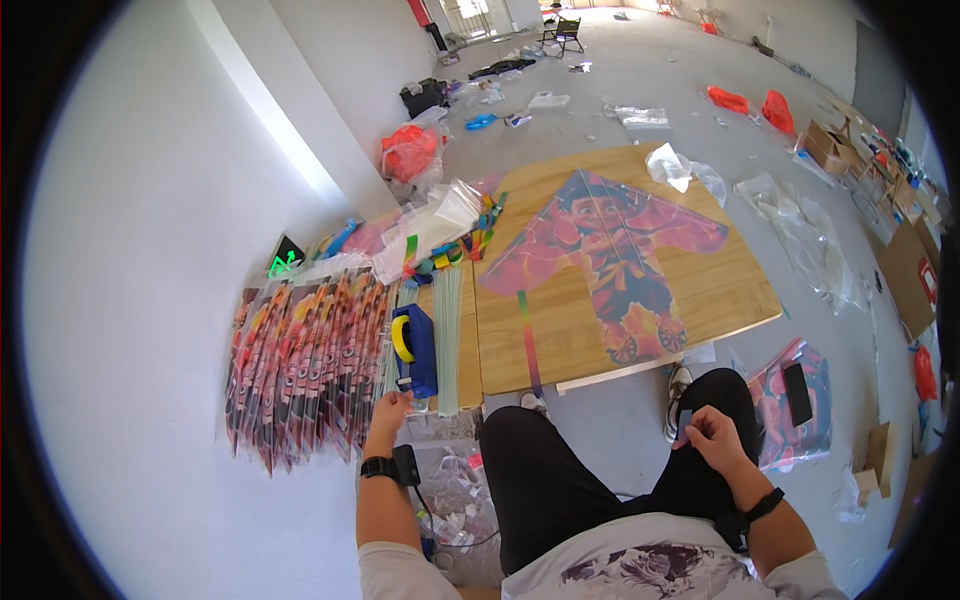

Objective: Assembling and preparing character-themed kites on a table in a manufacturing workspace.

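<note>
At the front end of the blue tape dispenser [424, 350] with a yellow roll core, my left hand [393, 408] has its fingers closed together. What they pinch there is too small to make out. My right hand [715, 437], over my right thigh, pinches a small greyish translucent strip [683, 428]. A colourful kite [630, 240] printed with a cartoon figure lies spread on the wooden table [740, 290], thin rods across its upper part. From its left wing a rainbow ribbon tail [527, 335] hangs toward the near edge.
Left of the dispenser lie several folded printed kites [310, 360]; pale thin rods [449, 340] lie right of it. White plastic sleeves [440, 225] and coloured ribbons sit behind. A phone [797, 394] rests on printed sheets at lower right. Cardboard boxes [910, 280] stand farther right.
</note>
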Tool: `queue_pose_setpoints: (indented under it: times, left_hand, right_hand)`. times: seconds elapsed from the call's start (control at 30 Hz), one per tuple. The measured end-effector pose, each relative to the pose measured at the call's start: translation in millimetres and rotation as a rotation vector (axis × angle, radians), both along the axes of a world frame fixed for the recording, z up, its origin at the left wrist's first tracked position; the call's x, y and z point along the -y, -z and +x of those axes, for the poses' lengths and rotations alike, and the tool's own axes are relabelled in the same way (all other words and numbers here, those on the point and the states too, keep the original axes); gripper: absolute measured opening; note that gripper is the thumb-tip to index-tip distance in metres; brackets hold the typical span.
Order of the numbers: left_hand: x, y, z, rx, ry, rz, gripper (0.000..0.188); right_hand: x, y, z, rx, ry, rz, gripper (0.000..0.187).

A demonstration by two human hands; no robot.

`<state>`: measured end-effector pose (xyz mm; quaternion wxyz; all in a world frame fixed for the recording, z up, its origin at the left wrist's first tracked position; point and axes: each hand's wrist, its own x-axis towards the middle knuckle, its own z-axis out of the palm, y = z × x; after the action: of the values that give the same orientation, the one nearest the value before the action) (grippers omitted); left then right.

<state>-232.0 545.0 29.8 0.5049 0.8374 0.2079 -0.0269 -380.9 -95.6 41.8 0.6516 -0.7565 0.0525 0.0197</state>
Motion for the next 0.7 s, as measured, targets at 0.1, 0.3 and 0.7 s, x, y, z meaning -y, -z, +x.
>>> queue_pose_setpoints:
  times: [0.1, 0.3, 0.7]
  left_hand:
    - [-19, 2, 3, 0.061, 0.045, 0.158, 0.032]
    - [3, -23, 3, -0.197, 0.157, 0.940, 0.031]
    - [229, -164, -80, 0.496, 0.471, -0.143, 0.007]
  right_hand:
    - [-2, -1, 2, -0.002, -0.012, 0.005, 0.012]
    - [5, 9, -1, 0.016, -0.012, 0.074, 0.012]
    - [-21, -84, 16, 0.110, -0.308, 0.023, 0.012]
